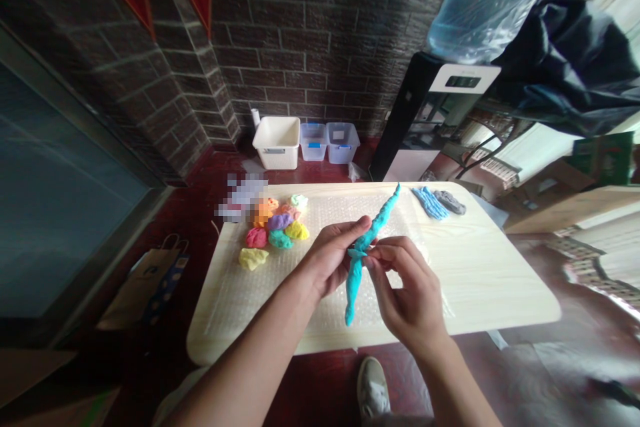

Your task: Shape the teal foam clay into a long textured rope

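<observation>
A long turquoise roll of modelling clay (354, 283), tapered at both ends, is held slantwise above the table. My left hand (334, 253) is closed around its middle, with the thumb lying along the upper part. At the same spot my right hand (407, 280) pinches a small flap of the turquoise clay between thumb and fingertips. Left of my hands, several soft lumps of clay lie on bubble wrap (230, 307), among them a purple lump (281, 221), a red lump (257, 237) and a pale yellow lump (253, 258).
Blue striped clay strips (430, 203) and a grey lump (450, 202) lie at the far right of the wooden table (500, 273). Beyond it stand a white bin (277, 143), two clear boxes and a water dispenser (410, 120). A paper bag (145, 287) is on the floor at left.
</observation>
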{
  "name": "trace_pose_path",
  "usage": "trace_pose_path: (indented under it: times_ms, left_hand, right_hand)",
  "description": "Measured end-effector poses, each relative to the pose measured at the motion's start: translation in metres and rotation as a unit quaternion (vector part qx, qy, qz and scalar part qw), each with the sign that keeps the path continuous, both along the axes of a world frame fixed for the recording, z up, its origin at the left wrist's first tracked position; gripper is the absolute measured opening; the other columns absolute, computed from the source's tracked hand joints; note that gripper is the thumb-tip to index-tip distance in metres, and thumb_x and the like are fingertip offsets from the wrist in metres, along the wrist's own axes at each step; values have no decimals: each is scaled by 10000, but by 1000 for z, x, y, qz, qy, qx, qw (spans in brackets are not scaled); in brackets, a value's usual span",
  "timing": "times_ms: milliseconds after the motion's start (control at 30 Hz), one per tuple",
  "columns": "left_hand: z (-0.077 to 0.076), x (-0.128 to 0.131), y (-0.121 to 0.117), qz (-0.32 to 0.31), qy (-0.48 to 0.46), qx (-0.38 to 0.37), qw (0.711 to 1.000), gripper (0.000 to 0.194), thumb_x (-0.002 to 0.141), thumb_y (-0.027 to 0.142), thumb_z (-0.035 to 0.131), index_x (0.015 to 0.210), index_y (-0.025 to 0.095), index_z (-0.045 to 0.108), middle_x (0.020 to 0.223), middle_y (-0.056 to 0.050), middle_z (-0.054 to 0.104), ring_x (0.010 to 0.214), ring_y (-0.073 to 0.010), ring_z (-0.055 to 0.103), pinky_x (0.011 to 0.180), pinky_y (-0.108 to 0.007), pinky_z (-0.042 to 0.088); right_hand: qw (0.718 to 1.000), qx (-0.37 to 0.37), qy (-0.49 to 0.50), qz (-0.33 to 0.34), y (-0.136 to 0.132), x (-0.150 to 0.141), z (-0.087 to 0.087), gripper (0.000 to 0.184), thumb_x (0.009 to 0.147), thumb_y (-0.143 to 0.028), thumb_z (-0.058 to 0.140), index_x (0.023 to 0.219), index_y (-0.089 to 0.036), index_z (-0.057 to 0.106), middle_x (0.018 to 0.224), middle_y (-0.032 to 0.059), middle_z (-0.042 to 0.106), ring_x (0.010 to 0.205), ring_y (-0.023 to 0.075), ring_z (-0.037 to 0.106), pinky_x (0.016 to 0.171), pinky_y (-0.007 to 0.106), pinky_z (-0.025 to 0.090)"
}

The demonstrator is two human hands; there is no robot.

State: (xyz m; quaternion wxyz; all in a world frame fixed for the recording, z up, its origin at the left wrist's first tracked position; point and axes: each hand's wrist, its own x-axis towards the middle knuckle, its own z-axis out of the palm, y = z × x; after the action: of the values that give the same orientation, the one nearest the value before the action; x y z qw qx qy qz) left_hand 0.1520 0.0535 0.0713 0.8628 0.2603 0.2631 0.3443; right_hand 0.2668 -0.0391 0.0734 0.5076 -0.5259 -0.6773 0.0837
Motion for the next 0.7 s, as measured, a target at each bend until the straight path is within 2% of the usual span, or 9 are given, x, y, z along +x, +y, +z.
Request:
trace_pose_path:
  times_ms: [167, 433, 600, 700]
  left_hand:
    - [-3, 0, 1, -1, 7, 2, 1000, 485, 619, 497, 960, 746, 101, 710, 680, -14, 675, 558, -86, 601, 548, -205, 464]
    - [-2, 1, 0, 2, 9, -7, 1000, 494, 602, 490, 970, 760, 88, 730, 712, -35, 701, 584, -91, 622, 586, -204, 491]
    - [-1, -1, 1, 10, 6, -9, 1000, 480, 611, 476, 971, 777, 88, 743, 748, -46, 706, 637, -113, 640, 603, -215, 511]
    - [-3, -2, 1, 12, 12, 12, 1000, 483, 637, 507, 950, 771, 89, 748, 733, -43, 694, 627, -121, 635, 593, -228, 511]
  right_hand:
    - [1000, -6, 24, 0, 1, 1, 0, 179, 960, -108, 657, 1093, -223, 685, 993, 54, 646, 861, 179, 650, 704, 307, 551]
    - [1000, 24, 14, -14, 2, 0, 1, 165, 961, -91, 642, 1025, -223, 717, 913, 50, 630, 873, 197, 649, 750, 347, 558]
    - [994, -13, 113, 3, 2, 0, -6, 209, 959, -161, 690, 1132, -255, 758, 996, 64, 626, 894, 201, 640, 694, 334, 554]
    - [987, -16, 156, 19, 4, 0, -12, 207, 955, -172, 707, 1114, -274, 790, 978, 54, 604, 853, 185, 622, 672, 327, 541]
